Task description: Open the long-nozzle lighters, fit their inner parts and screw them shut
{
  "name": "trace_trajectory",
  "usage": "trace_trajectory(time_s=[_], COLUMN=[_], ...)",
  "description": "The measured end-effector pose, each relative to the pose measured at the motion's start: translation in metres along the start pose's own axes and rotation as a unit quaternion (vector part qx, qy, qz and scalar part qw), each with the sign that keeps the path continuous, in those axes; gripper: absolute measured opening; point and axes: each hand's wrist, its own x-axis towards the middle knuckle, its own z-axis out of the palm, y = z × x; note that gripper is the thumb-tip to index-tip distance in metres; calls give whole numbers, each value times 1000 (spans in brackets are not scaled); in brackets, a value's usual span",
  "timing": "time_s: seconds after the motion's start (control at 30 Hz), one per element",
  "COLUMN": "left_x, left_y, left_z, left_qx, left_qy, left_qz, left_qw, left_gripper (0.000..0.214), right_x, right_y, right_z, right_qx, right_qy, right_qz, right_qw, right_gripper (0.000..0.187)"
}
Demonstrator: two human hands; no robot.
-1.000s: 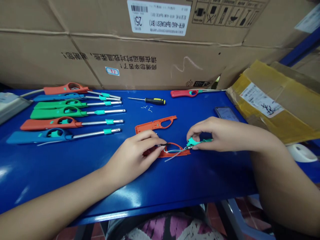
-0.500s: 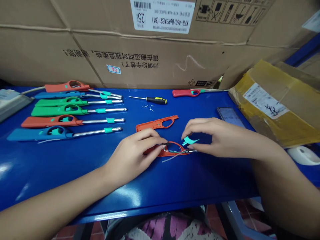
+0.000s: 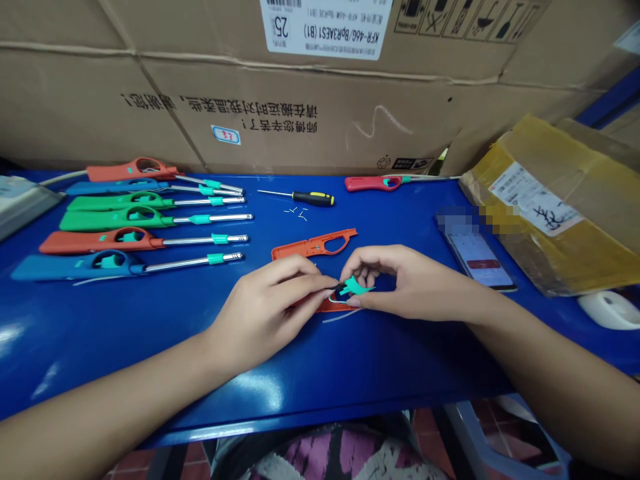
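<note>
Between the thumb and fingers of my left hand is a small black part with a thin wire. My right hand pinches a teal lighter trigger, right against that black part. Under both hands lies an orange lighter housing half, mostly hidden by my fingers. A thin clear tube pokes out on the near side. Just beyond lies the other orange housing half, with its loop to the right.
Several long-necked lighters lie in a column at left. A screwdriver and small screws lie behind the hands. A red lighter, a phone and a yellow-taped parcel are at right. A large carton stands behind.
My right hand has moved left with the teal trigger, bringing it up to the black part in my left hand. My left hand has stayed nearly still. The phone is less covered.
</note>
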Motion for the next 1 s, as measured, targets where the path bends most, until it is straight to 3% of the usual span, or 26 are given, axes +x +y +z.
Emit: trace_trajectory(time_s=[0.3, 0.5, 1.0], left_x=[0, 0, -1], left_y=[0, 0, 0], left_z=[1, 1, -3], left_qx=[6, -2, -1], left_qy=[17, 26, 38], left_qz=[-2, 6, 19], left_qw=[1000, 1000, 999], left_gripper=[19, 19, 20], right_x=[4, 1, 6], right_y=[3, -1, 4], right_z=[10, 5, 7], right_qx=[40, 20, 199], right_qy=[7, -32, -6], right_qz=[21, 2, 89], right_qw=[999, 999, 976], right_gripper=[30, 27, 26])
